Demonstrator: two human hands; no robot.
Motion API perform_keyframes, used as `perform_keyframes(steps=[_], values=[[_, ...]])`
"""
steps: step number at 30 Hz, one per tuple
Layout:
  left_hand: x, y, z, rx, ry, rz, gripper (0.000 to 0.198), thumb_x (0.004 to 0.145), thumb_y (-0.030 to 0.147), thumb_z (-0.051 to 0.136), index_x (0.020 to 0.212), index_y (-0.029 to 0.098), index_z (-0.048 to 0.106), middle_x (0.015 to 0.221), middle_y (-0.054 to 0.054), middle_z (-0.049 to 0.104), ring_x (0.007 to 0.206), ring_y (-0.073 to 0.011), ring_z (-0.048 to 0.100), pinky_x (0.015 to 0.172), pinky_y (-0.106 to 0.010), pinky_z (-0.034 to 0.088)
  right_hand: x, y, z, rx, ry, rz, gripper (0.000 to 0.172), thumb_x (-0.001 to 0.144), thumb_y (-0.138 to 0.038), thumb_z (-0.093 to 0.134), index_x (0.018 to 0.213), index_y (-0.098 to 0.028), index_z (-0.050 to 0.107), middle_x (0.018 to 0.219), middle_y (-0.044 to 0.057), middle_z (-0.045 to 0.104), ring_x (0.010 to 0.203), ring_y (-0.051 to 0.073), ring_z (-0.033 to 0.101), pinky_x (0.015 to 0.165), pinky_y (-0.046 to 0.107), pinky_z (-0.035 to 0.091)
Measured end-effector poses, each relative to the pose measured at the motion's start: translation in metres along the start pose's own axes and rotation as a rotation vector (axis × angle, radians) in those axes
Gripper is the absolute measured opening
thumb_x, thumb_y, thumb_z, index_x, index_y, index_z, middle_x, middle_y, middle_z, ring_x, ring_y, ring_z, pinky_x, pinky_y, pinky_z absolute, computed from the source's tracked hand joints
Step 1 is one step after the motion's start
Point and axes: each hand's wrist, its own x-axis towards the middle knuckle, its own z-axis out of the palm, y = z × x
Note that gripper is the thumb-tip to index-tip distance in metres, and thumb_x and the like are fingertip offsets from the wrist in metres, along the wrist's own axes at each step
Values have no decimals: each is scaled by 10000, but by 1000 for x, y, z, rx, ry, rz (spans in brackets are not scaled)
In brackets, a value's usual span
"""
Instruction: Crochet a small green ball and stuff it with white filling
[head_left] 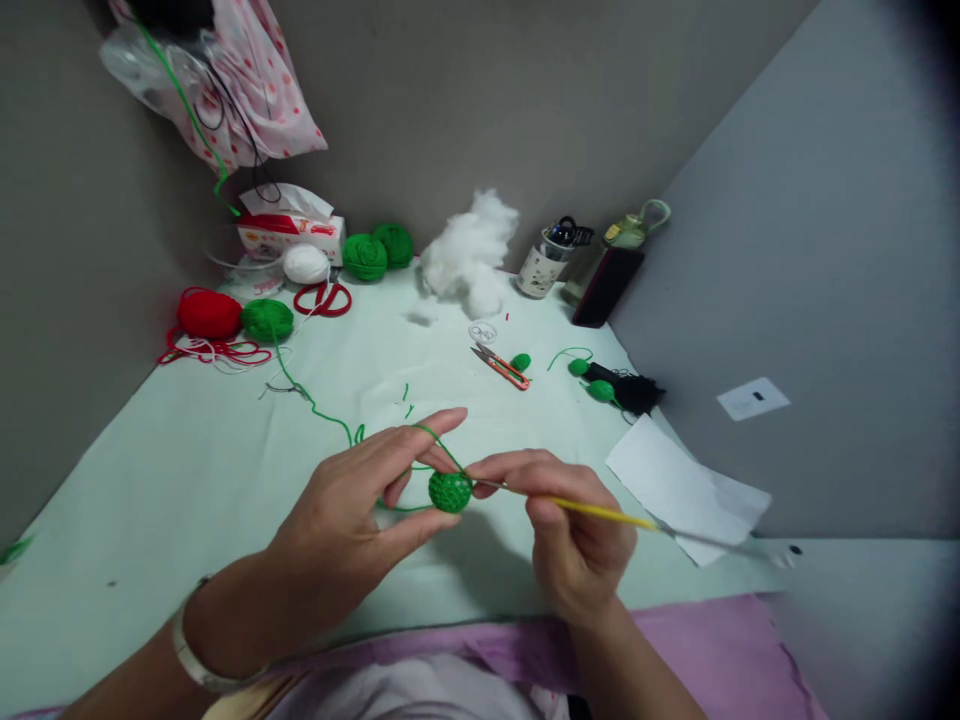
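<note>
Between the thumb and fingers of my left hand [367, 490] is a small round green crochet piece [450, 491]. Green yarn [315, 405] runs from a green ball on the left, across the table, to this hand and over its raised index finger. My right hand [577, 520] is closed round a crochet hook [600, 511] with a yellow handle. The hook's metal tip meets the right upper edge of the crochet piece. Beyond the hands lie orange thread snips [501, 368] beside a small green crocheted piece [520, 361].
At the back left are a red yarn ball [210, 314], red scissors [322, 298] and a tissue box [292, 235]. White stuffing [469, 255] lies against the wall. A pen cup [544, 265] and a dark phone [607, 287] stand at right. Paper [686, 490] lies beside my right hand.
</note>
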Motion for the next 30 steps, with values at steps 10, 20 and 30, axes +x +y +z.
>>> perform_keyframes(steps=[10, 20, 30], values=[[-29, -3, 40, -800, 237, -493, 541, 838, 333, 871, 1358, 371, 727, 999, 6, 670, 652, -73, 504, 626, -167, 494, -21, -1, 10, -715, -51, -348, 513, 921, -45, 712, 1352, -323, 712, 1080, 69, 796, 952, 241, 773, 809, 375, 682], [-20, -5, 26, -1217, -48, -582, 659, 773, 314, 914, 1399, 248, 721, 858, 20, 559, 614, -56, 360, 529, -147, 337, -5, 0, 9, 37, 29, -61, 278, 1034, -194, 646, 1258, -282, 785, 1090, 79, 815, 928, 203, 777, 755, 348, 684], [-19, -16, 16, -1006, -77, -557, 808, 728, 260, 963, 1455, 409, 641, 922, 53, 565, 579, -19, 408, 545, -158, 342, -6, -3, 2, 221, 123, 168, 207, 1036, -191, 648, 1113, -270, 822, 997, 56, 807, 774, 159, 773, 728, 324, 672]])
